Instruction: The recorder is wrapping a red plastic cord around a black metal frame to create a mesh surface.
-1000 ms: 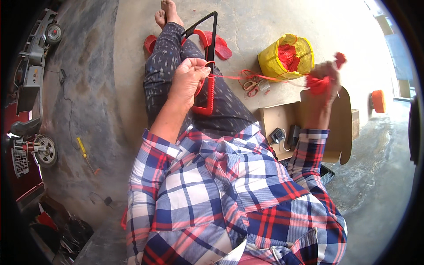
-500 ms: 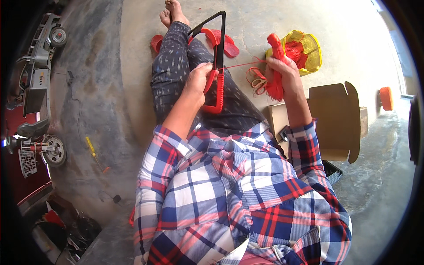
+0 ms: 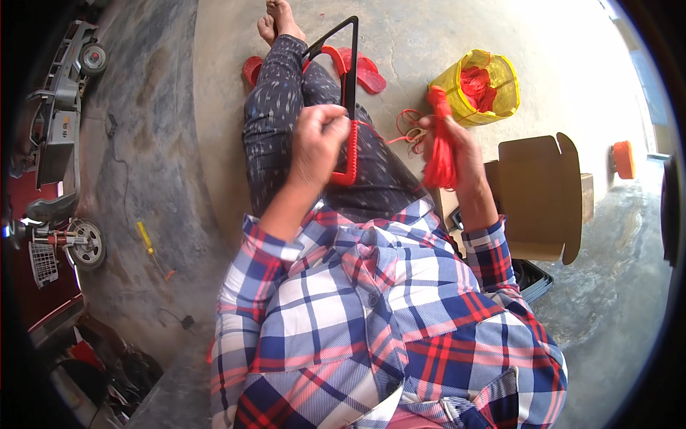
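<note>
one plaid shirt fills the near side, with patterned trousers stretching away from it. above these trousers, left of the middle, stands the slim frame, its near end wound in red cord, its far part bare and black. it looks light and fairly stiff; the wound part should give the surer hold, while the bare bars may be slicker. the left hand has its fingers curled in at the long right bar, but blur hides whether they pinch cord or bar. to the right, the right hand is closed round a soft red bundle, best held at its middle, since its loose ends could slip or tangle; nothing about it seems fragile. a strand runs between frame and bundle. as for edges, the cardboard box raises its flap just right of that forearm, and the yellow bucket has its rim farther off, so a pull seems roomiest over the floor between bucket and frame. farthest along, red slippers lie near the frame's far end.
</note>
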Demonstrator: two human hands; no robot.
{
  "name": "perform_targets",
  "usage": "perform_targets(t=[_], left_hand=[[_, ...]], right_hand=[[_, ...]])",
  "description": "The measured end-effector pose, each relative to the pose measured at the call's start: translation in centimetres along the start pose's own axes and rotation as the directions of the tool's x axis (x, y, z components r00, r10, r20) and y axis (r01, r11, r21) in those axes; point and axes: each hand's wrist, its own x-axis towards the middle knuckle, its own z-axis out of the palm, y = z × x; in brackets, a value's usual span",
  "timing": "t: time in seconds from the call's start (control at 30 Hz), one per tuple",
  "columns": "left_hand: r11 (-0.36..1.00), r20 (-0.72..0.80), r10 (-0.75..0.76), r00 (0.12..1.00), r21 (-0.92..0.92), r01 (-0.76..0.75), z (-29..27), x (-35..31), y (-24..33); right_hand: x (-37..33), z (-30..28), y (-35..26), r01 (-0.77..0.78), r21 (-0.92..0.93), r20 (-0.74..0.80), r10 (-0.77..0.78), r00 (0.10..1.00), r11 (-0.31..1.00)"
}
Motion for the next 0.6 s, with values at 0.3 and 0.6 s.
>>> perform_targets(t=[0.3, 0.6], left_hand=[[0.788, 0.269, 0.083, 0.960, -0.607, 0.102, 1.7, -2.2, 5.9], [0.693, 0.119, 0.016, 0.993, -0.717, 0.074, -1.9, 0.6, 7.0]], right_hand=[[-0.2, 6.1, 1.9, -0.078, -0.147, 0.560, 0.148, 0.815, 0.986], [1.8, 5.3, -0.1, -0.151, -0.194, 0.590, 0.238, 0.772, 0.969]])
